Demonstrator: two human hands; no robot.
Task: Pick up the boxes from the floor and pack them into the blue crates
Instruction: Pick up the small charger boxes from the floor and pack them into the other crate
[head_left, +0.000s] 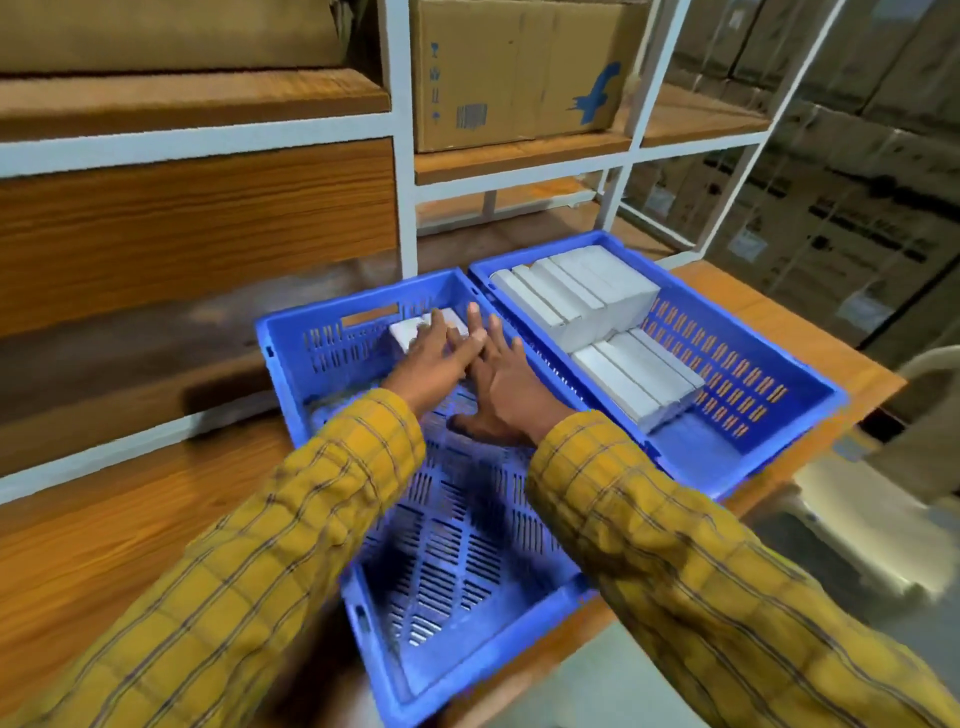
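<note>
Right now I see both hands reaching into the near crate (311, 358), which sits on the wooden counter (104, 545). My left hand (434, 358) lies flat, fingers straight, on top of a white box (408, 332) in the crate's far corner. My right hand (506, 387) is spread wide beside it, fingers straight and fanned out, the fingertips overlapping the left hand's fingers; whether they also touch the box I cannot tell. Neither grip curls round anything. The rest of this crate's slotted floor shows bare blue.

Just beside it, wall against wall, stands the far crate (769, 431). White boxes (576, 299) fill its far end in a tight row on edge, and a second row (636, 382) lies in front of them. Behind the crates rises a white-framed rack (402, 156), with a brown carton (519, 73) on one shelf. Both sleeves (701, 571) are yellow plaid.
</note>
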